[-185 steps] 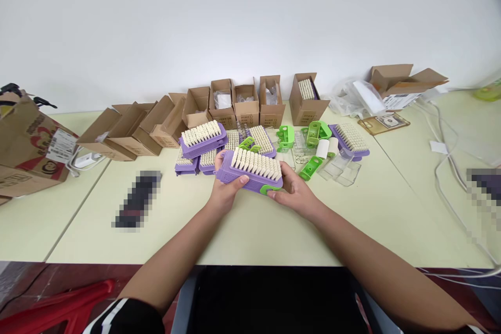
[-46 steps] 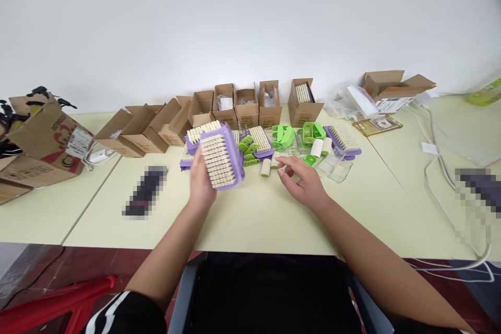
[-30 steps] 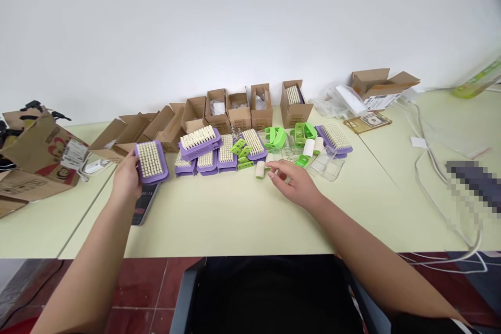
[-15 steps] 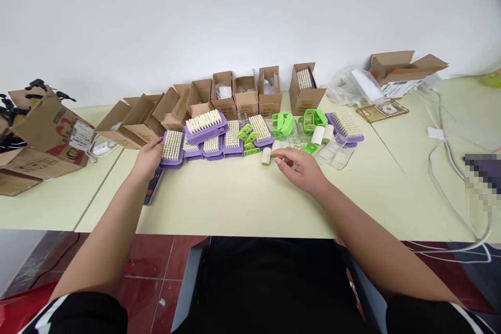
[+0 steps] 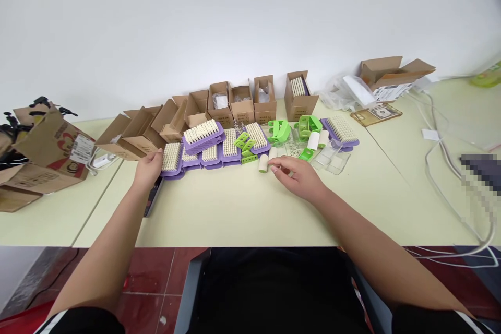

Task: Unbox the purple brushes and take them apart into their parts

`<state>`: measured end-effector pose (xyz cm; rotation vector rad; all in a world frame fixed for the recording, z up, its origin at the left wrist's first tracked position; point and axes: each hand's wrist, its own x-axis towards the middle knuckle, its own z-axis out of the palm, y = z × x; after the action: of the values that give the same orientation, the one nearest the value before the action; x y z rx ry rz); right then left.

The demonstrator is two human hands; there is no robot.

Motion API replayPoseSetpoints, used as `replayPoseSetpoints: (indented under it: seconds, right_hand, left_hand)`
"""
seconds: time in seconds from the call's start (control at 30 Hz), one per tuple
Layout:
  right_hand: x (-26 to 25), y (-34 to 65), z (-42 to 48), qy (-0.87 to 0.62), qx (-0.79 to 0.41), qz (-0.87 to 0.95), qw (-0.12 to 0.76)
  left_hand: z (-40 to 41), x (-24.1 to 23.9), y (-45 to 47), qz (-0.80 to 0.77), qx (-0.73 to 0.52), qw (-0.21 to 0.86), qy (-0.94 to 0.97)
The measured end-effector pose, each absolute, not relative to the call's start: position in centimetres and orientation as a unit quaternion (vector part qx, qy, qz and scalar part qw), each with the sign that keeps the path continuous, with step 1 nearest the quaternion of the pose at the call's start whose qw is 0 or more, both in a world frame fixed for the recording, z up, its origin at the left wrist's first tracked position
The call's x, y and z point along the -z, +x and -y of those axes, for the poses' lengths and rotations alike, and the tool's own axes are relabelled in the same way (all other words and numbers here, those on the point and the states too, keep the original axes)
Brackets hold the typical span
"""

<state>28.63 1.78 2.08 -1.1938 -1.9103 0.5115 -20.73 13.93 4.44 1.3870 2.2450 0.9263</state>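
Note:
My left hand [image 5: 148, 169] rests at the left end of a row of purple scrub brushes, its fingers on the edge of the end brush [image 5: 171, 157], whose cream bristles face up. Another brush [image 5: 202, 135] lies tilted across the row. My right hand [image 5: 295, 178] hovers low over the table, its fingertips close to two cream rollers [image 5: 263, 164] lying on their sides. Bright green plastic clips [image 5: 279, 131] and clear plastic covers [image 5: 329, 159] lie just beyond that hand. A further brush [image 5: 340, 130] sits to the right.
Open cardboard boxes [image 5: 221, 104] line the wall behind the parts, and one holds a brush. A printed carton [image 5: 50, 146] stands at the far left. A phone [image 5: 152, 197] lies partly under my left wrist. White cables [image 5: 438, 167] run across the table's right side.
My left hand has carried a brush left and down, setting it flat at the row's end. My right hand stays by the rollers. The view has shifted slightly.

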Motion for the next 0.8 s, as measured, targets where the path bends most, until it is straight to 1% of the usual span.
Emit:
replayPoseSetpoints:
  seconds: [0.2, 0.27, 0.4, 0.47, 0.53, 0.6, 0.73, 0.8]
  right_hand:
    - [-2.1, 28.8, -1.8, -0.465, -0.196, 0.762, 0.406]
    - [-2.1, 28.8, -1.8, -0.466, -0.192, 0.761, 0.409]
    - [-2.2, 28.9, -1.6, -0.460, -0.192, 0.755, 0.426]
    - [-2.3, 28.9, -1.6, -0.457, -0.194, 0.752, 0.433]
    - [-2.3, 28.8, -1.6, -0.456, -0.191, 0.752, 0.436]
    - [-2.3, 28.7, -1.6, -0.455, -0.183, 0.752, 0.442]
    - [-2.7, 28.9, -1.5, -0.455, -0.147, 0.739, 0.476]
    - [-3.4, 29.4, -1.4, -0.471, -0.124, 0.714, 0.503]
  left_hand:
    - [-14.4, -5.7, -20.4, -0.796, -0.317, 0.172, 0.486]
    - [-14.2, -6.5, -19.7, -0.754, -0.368, 0.129, 0.528]
    - [-12.4, -8.0, -15.9, -0.614, -0.501, -0.005, 0.610]
    - [-10.7, -8.3, -12.6, -0.521, -0.546, -0.029, 0.655]
    - [-8.7, -8.3, -8.5, -0.449, -0.561, 0.008, 0.695]
    - [-6.8, -7.9, -3.9, -0.390, -0.537, 0.077, 0.744]
    - [-4.4, -6.3, 4.3, -0.286, -0.410, 0.251, 0.829]
    - [-4.2, -5.2, 6.7, -0.246, -0.364, 0.272, 0.856]
